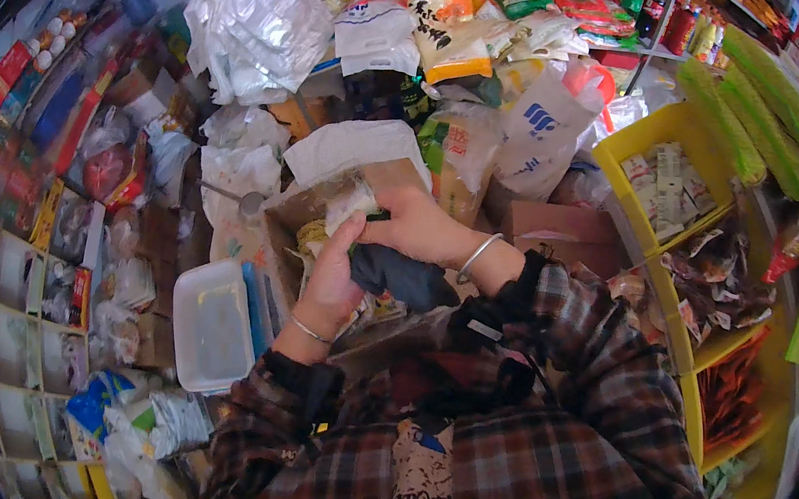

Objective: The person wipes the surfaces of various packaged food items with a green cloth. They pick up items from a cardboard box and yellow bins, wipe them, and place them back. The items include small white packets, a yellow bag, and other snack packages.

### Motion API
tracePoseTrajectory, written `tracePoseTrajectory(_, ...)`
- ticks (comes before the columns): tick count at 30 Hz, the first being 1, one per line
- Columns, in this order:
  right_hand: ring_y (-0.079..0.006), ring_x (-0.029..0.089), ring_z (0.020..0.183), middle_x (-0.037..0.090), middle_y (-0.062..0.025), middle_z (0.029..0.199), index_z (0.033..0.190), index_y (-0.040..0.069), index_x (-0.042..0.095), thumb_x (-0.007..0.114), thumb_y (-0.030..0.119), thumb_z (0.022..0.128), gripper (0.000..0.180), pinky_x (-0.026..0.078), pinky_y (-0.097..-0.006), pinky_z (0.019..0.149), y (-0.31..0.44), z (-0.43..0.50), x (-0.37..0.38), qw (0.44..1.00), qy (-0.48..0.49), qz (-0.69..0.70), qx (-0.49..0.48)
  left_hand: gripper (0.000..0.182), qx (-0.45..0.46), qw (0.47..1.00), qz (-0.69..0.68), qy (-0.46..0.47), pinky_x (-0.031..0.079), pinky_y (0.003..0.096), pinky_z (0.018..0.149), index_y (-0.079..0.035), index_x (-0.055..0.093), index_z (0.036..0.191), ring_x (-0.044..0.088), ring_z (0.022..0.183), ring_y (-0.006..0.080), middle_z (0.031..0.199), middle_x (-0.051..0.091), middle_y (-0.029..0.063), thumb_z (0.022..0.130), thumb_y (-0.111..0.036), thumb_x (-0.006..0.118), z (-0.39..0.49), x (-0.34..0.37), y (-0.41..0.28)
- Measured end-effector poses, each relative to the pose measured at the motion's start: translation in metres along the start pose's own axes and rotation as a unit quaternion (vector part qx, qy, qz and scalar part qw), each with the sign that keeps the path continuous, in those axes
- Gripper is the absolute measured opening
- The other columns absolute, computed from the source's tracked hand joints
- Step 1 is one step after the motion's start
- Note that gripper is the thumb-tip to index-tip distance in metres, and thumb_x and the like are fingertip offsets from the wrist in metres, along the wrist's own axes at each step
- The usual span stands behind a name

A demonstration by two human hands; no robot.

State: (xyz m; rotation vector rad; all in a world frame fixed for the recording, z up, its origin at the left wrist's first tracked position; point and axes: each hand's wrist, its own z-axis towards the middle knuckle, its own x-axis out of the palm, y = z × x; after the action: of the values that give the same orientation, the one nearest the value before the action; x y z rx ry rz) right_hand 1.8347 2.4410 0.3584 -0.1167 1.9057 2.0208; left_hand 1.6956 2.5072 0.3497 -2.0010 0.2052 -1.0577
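Over an open cardboard box (282, 223), my left hand (331, 278) and my right hand (418, 225) meet at the thumbs. A limp dark grey bag or cloth (407, 278) is gripped between them, its loose end sagging below my right palm. A whitish, translucent plastic piece (352, 205) shows just beyond my fingertips; whether it joins the dark thing I cannot tell. Inside the box, a yellowish coiled item (312, 236) and some packets are partly visible, the rest hidden by my hands.
Left of the box, a white plastic tray (211, 327) leans upright. A metal ladle (250, 204) lies behind it. Yellow bins (609, 152) with packets line the right side. Plastic bags (258, 26) and filled sacks (443, 36) are piled at the back. Compartmented shelving (16, 313) stands left.
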Motion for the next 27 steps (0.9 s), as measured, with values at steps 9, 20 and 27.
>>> tracePoseTrajectory(9,-0.0182,0.067,0.085,0.07,-0.0126,0.093,0.104,-0.002,0.068,0.074,0.023,0.081,0.035,0.054,-0.0334,0.077,0.033,-0.017,-0.049,0.991,-0.081,0.023,-0.103,0.06,0.062,0.974,-0.105,0.193,0.036,0.0485,0.109,-0.007,0.035,0.147,0.046,0.129,0.0352,0.144,0.045,0.0176,0.102,-0.046,0.038,0.014,-0.026,-0.017)
tracePoseTrajectory(20,-0.0311,0.046,0.123,0.054,-0.0068,0.13,0.123,0.016,0.06,0.071,0.03,0.076,0.05,0.035,-0.0447,0.1,0.038,-0.01,0.013,0.86,-0.229,-0.31,-0.334,0.051,0.073,0.952,-0.204,0.216,0.027,0.0449,0.117,-0.008,0.038,0.145,0.038,0.137,0.0306,0.148,0.041,0.0149,0.102,-0.033,0.03,0.012,0.021,-0.01)
tracePoseTrajectory(27,-0.0315,0.05,0.112,0.056,-0.0075,0.121,0.12,0.015,0.061,0.074,0.017,0.072,0.051,0.04,-0.0448,0.099,0.005,-0.024,0.005,0.857,-0.244,-0.29,-0.35,0.052,0.093,0.954,-0.16,0.235,0.027,0.047,0.116,-0.006,0.031,0.149,0.034,0.138,0.0379,0.153,0.032,0.0202,0.104,-0.031,0.028,0.007,0.026,-0.031)
